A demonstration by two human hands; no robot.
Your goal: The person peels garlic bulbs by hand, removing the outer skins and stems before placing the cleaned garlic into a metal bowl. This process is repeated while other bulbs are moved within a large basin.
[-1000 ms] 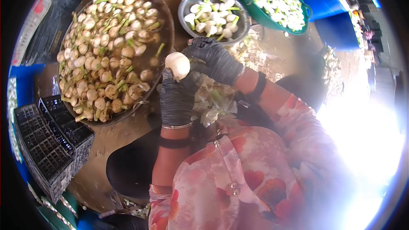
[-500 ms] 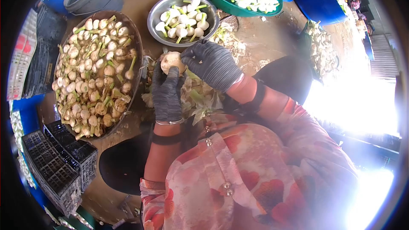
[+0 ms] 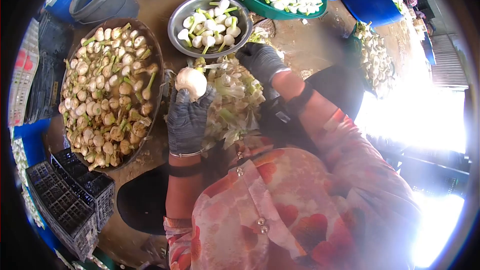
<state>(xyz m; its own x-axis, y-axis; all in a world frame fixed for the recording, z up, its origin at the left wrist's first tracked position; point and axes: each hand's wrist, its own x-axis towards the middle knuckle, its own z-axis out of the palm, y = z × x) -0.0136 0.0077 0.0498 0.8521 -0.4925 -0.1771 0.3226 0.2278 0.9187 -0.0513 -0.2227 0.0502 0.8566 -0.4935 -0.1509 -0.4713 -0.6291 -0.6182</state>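
Observation:
In my gloved left hand rests a large whitish garlic bulb, its stem end pointing up. The fingers are curled under and around it. My right hand, in the same dark striped glove, is apart from the bulb, to its right, with curled fingers; what they hold, if anything, is hidden. Below the two hands lies a heap of pale garlic peelings and leaves. Just beyond them stands a steel bowl holding several peeled garlic bulbs with short green stems.
To the left is a wide round basin full of unpeeled garlic. A green tub of peeled bulbs stands at the back. Black crates, a grey bucket and a blue bin surround the wet floor.
My right hand has drawn away to the right from the bulb. My left hand has shifted slightly left and down, turning palm up; the bulb now shows a cleaner, whiter side.

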